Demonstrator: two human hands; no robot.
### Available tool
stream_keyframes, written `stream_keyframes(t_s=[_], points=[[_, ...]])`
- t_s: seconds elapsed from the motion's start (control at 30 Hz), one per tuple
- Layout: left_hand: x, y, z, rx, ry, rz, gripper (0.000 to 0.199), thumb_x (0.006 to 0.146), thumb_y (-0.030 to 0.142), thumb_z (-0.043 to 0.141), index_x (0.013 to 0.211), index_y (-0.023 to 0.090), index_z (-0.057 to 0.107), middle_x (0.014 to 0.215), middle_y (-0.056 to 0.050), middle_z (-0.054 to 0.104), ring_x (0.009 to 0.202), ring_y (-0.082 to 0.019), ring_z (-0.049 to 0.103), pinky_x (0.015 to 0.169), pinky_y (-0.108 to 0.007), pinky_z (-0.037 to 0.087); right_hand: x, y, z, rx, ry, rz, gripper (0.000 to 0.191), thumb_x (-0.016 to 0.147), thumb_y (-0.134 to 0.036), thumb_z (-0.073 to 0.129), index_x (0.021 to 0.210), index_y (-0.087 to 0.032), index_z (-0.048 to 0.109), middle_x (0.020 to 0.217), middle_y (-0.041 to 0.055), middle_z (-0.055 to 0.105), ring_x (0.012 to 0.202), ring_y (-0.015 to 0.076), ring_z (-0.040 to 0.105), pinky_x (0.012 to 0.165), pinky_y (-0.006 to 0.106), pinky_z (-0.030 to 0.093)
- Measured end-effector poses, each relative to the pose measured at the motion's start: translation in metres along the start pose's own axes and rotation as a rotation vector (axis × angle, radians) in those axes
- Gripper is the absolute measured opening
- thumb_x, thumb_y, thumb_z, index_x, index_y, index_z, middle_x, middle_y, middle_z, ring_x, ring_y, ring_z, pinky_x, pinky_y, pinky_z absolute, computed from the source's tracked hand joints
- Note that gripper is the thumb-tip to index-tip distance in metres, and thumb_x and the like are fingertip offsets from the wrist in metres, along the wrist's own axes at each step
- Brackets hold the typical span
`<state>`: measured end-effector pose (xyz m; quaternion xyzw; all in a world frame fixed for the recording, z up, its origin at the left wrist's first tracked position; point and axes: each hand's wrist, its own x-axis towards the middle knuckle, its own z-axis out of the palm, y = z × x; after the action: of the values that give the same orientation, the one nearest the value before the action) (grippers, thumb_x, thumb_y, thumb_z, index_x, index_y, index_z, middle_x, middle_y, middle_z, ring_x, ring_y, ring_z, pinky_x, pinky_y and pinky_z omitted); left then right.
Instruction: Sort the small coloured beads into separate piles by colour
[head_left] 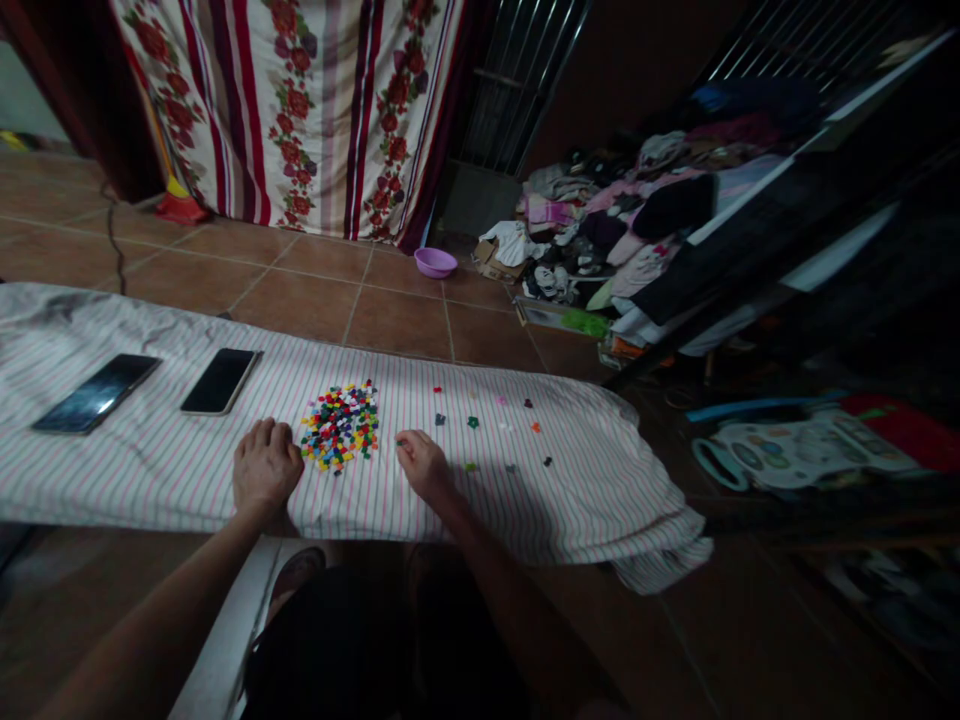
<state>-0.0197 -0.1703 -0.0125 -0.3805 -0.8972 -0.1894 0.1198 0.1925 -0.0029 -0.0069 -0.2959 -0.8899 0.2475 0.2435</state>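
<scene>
My right hand [424, 464] is over the striped cloth, thumb and fingertips pinched on a small dark green plastic piece [400, 442]. To its left lies a heap of tiny multicoloured plastic pieces [339, 428]. My left hand [266, 465] rests on the cloth against the heap's left side, fingers curled in; nothing shows in it. Right of my right hand, several pieces lie apart in loose rows, among them a green one [473, 422], an orange one [535, 427], a red one [437, 390] and a lime one [470, 467].
Two phones [221, 381] [97, 394] lie on the cloth-covered table [600, 500] at the left. Beyond it are a tiled floor [397, 317], a purple basin [435, 263], a floral curtain [315, 110] and a heap of clothes [622, 215].
</scene>
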Motion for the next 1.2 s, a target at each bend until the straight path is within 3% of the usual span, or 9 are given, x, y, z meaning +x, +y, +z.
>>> stream_keyframes(t_s=[0.2, 0.43, 0.67, 0.97, 1.2], points=[[0.000, 0.000, 0.001, 0.011, -0.005, 0.004, 0.030, 0.089, 0.025, 0.042, 0.110, 0.016, 0.063, 0.132, -0.018, 0.059, 0.130, -0.033, 0.049, 0.106, -0.049, 0.039, 0.001, 0.042, -0.031, -0.072, 0.171, 0.156, 0.023, 0.083, -0.016, 0.050, 0.095, -0.021, 0.069, 0.091, 0.0047, 0.067, 0.078, 0.0168, 0.063, 0.078, 0.028, 0.051], [-0.001, -0.001, 0.002, -0.024, 0.003, -0.005, 0.030, 0.089, 0.026, 0.042, 0.109, 0.018, 0.063, 0.131, -0.017, 0.059, 0.129, -0.032, 0.049, 0.107, -0.048, 0.038, 0.001, 0.083, -0.058, -0.170, 0.265, 0.288, 0.025, 0.077, -0.015, 0.051, 0.089, -0.022, 0.071, 0.083, 0.0037, 0.063, 0.077, 0.0175, 0.060, 0.071, 0.026, 0.049], [-0.001, 0.001, 0.000, -0.020, 0.002, -0.005, 0.032, 0.089, 0.025, 0.041, 0.109, 0.016, 0.062, 0.130, -0.019, 0.059, 0.129, -0.033, 0.049, 0.107, -0.048, 0.038, 0.001, 0.106, -0.062, -0.230, 0.301, 0.387, 0.029, 0.074, -0.010, 0.049, 0.092, -0.021, 0.069, 0.086, 0.0043, 0.066, 0.081, 0.0183, 0.061, 0.073, 0.027, 0.048], [0.000, 0.001, -0.001, -0.022, 0.007, 0.001, 0.028, 0.088, 0.025, 0.042, 0.107, 0.019, 0.062, 0.126, -0.016, 0.060, 0.128, -0.032, 0.050, 0.106, -0.048, 0.039, 0.005, 0.119, -0.061, -0.224, 0.321, 0.381, 0.024, 0.070, -0.008, 0.048, 0.084, -0.022, 0.061, 0.078, 0.0011, 0.064, 0.076, 0.0170, 0.061, 0.072, 0.027, 0.047], [0.000, 0.003, -0.004, -0.011, -0.014, -0.006, 0.029, 0.089, 0.024, 0.042, 0.107, 0.017, 0.063, 0.130, -0.017, 0.059, 0.128, -0.033, 0.050, 0.106, -0.049, 0.039, 0.007, 0.124, -0.061, -0.298, 0.269, 0.366, 0.020, 0.074, -0.008, 0.050, 0.084, -0.021, 0.061, 0.084, 0.0032, 0.064, 0.081, 0.0178, 0.061, 0.073, 0.026, 0.046]])
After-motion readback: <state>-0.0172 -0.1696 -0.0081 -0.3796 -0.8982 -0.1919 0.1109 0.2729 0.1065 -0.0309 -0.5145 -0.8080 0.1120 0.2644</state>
